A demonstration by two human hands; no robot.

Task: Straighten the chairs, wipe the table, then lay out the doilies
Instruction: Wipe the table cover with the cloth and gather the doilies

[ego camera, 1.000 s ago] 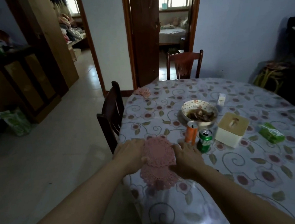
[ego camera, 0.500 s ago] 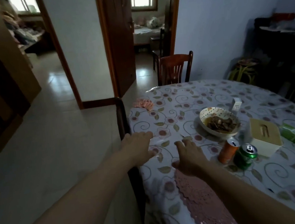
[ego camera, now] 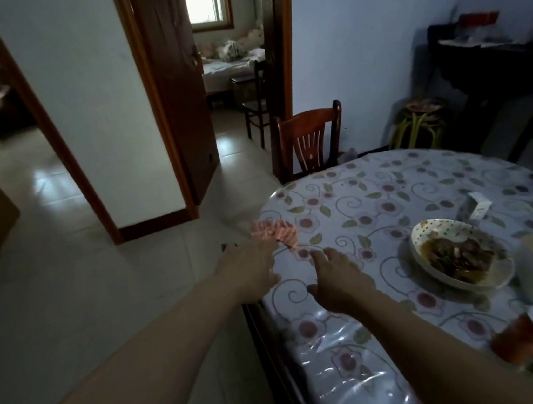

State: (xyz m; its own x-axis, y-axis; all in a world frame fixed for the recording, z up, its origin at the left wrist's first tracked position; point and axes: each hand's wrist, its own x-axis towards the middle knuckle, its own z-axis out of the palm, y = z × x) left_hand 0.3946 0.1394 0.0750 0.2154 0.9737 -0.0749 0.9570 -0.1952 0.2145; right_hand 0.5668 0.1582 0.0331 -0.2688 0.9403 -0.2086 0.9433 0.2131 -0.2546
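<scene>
Careful: your two hands are reaching toward the pink doily (ego camera: 274, 231) bunched at the table (ego camera: 390, 194) edge, and that is where trouble could start. It sits right by the rim on a glossy plastic cloth, so a sweeping touch from your left hand (ego camera: 253, 269) could, I judge, push it off onto the floor instead of gathering it. Crumpled as it is, a hasty pull might also tear or snag the lacy edge. Keep your right forearm low and mindful too, since the bowl of food (ego camera: 460, 252) lies near it and the orange can (ego camera: 526, 335) stands beside your arm lower down; a wide swing could knock either. Your left hand is spread loose with its fingertips at or just short of the doily, holding nothing; the blur hides whether they touch it. Your right hand (ego camera: 337, 280) hovers over the cloth with fingers extended and relaxed, gripping nothing. A wooden chair (ego camera: 309, 140) stands at the far rim, apart from your reach.
</scene>
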